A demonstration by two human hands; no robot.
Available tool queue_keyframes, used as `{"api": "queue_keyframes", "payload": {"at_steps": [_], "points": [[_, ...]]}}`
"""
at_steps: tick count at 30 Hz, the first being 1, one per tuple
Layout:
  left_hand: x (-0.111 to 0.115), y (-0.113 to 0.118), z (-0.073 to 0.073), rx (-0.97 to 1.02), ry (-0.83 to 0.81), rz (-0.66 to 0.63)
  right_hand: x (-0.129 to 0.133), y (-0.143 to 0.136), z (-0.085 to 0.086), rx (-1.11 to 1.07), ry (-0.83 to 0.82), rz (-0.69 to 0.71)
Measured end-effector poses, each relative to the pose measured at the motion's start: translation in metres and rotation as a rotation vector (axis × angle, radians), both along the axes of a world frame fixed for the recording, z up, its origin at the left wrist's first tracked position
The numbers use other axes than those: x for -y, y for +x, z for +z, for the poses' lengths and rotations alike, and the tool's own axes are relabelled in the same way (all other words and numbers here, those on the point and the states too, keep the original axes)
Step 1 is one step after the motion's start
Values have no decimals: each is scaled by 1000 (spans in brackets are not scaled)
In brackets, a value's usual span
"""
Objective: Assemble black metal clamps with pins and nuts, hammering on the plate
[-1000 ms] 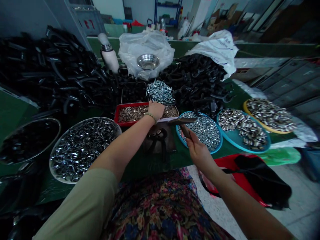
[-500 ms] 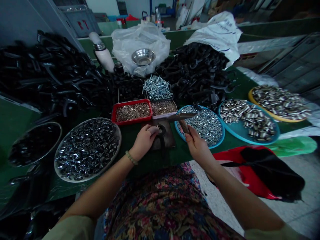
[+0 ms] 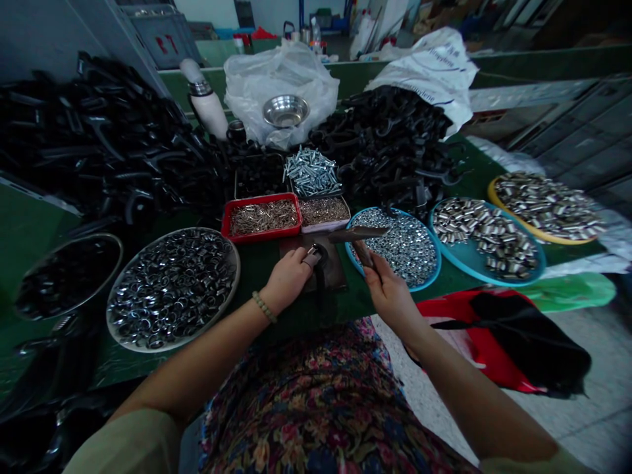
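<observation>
My left hand, a beaded bracelet at its wrist, is closed with its fingertips on a black curved part. This part lies on a dark metal plate at the table's front edge. Something small and shiny shows at the fingertips, too small to make out. In my right hand is the wooden handle of a hammer, fingers wrapped round it. The hammer's long metal head is raised above the plate's right side, pointing across toward the blue tray of small shiny metal pieces.
Behind the plate stand a red tray of small pins and a box of screws. A round tray of black rings lies left. Blue and yellow trays of metal sleeves lie right. Black parts are heaped behind.
My left fingers have shifted slightly at the black part. My right hand keeps the hammer raised at nearly the same spot. The whole view has moved a little.
</observation>
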State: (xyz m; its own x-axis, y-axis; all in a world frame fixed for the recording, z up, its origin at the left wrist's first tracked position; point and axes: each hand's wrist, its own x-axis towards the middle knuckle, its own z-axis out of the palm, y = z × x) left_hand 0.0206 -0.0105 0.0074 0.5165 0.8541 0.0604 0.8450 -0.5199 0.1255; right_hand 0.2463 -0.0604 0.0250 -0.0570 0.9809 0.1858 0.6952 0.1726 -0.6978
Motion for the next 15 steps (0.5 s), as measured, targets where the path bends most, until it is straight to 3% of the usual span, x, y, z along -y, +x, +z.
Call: {"api": "queue_keyframes", "payload": {"at_steps": [3,7,12,15], "points": [[9,-6,3,117,-56,32,2,-4,5,61,-11,94],[38,-22,-2,316,-30,146,7,-14,15,133,-6,198],[63,-32,-19,244,-11,150,0,-25,25,376,-166,279],[65,-26,-22,255,-21,160,-4,-31,26,363,-98,258]]}}
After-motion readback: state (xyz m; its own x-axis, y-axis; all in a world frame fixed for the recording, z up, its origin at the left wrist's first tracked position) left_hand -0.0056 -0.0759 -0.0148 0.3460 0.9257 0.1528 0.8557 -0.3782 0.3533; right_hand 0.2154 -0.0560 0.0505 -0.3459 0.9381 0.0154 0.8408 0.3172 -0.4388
